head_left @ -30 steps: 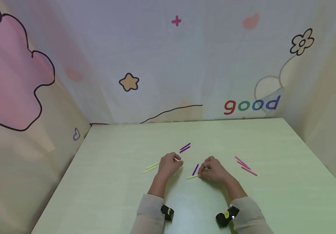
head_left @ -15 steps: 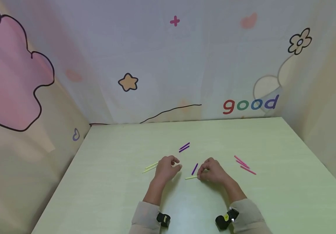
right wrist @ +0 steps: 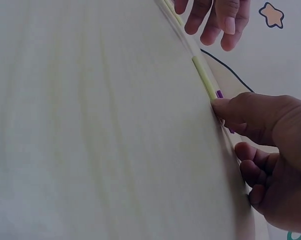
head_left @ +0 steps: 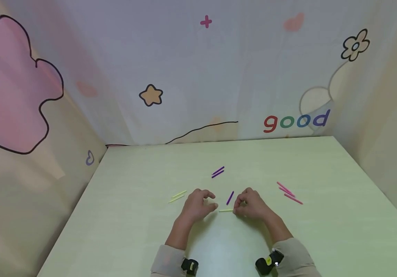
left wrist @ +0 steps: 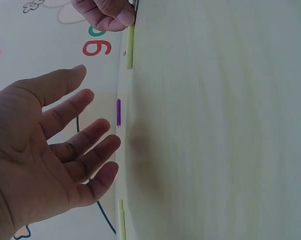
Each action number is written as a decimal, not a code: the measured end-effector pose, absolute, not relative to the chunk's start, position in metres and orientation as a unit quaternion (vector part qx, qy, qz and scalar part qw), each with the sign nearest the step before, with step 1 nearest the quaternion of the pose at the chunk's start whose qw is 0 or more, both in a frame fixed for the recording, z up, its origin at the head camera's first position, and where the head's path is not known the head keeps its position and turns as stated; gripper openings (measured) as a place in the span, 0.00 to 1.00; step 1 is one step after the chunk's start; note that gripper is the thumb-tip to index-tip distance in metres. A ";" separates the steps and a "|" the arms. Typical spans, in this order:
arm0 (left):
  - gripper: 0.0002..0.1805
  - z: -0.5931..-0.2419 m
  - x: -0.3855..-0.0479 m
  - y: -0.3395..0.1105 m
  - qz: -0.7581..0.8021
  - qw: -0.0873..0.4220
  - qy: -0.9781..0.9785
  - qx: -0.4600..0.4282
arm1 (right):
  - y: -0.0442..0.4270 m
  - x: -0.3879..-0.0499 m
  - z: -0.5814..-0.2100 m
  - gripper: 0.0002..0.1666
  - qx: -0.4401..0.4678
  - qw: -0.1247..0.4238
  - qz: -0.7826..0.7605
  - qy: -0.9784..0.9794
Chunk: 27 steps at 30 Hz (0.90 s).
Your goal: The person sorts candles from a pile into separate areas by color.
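My right hand (head_left: 251, 203) pinches one end of a short yellow-green stick (head_left: 226, 210) between thumb and fingers, low over the table; the right wrist view shows the thumb on the stick's end. Just beyond that stick lies a single purple stick (head_left: 230, 198), slanted. My left hand (head_left: 198, 206) hovers to the left of the held stick, fingers spread and loosely bent, nothing between them in the left wrist view. To the left of that hand rest two yellow-green sticks (head_left: 178, 196), side by side.
Two purple sticks (head_left: 218, 172) lie farther back, near the middle. Several pink sticks (head_left: 289, 193) are at the right. A patterned cloth wall (head_left: 184, 77) rises behind the pale table (head_left: 132, 227) and along both sides.
My left hand has drawn back slightly toward me, its thumb and fingers parting more. The held yellow-green stick has turned to lie nearly level across the view, still pinched by my right hand.
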<state>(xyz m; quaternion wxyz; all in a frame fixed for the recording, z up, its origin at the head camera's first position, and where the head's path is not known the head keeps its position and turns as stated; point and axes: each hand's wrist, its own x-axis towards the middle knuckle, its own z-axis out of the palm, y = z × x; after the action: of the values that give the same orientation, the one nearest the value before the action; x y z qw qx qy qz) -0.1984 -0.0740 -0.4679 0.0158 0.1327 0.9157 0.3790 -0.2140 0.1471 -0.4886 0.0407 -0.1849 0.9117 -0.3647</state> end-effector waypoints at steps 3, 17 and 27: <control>0.15 -0.467 -0.197 -0.077 0.375 0.020 0.914 0.151 | 0.145 -0.212 -0.486 0.10 -0.183 0.033 -0.353 0.917; 0.16 -0.469 -0.198 -0.082 0.403 0.041 0.897 0.179 | 0.143 -0.210 -0.487 0.10 -0.190 0.031 -0.343 0.919; 0.14 -0.471 -0.203 -0.075 0.394 0.071 0.900 0.173 | 0.152 -0.209 -0.488 0.07 -0.243 0.021 -0.394 0.886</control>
<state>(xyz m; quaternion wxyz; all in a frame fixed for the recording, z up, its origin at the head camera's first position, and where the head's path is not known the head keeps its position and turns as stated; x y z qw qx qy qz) -0.2025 -0.0751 -0.4705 0.0709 0.1729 0.9000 0.3938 -0.2093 0.1518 -0.4884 0.0214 -0.2433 0.8860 -0.3941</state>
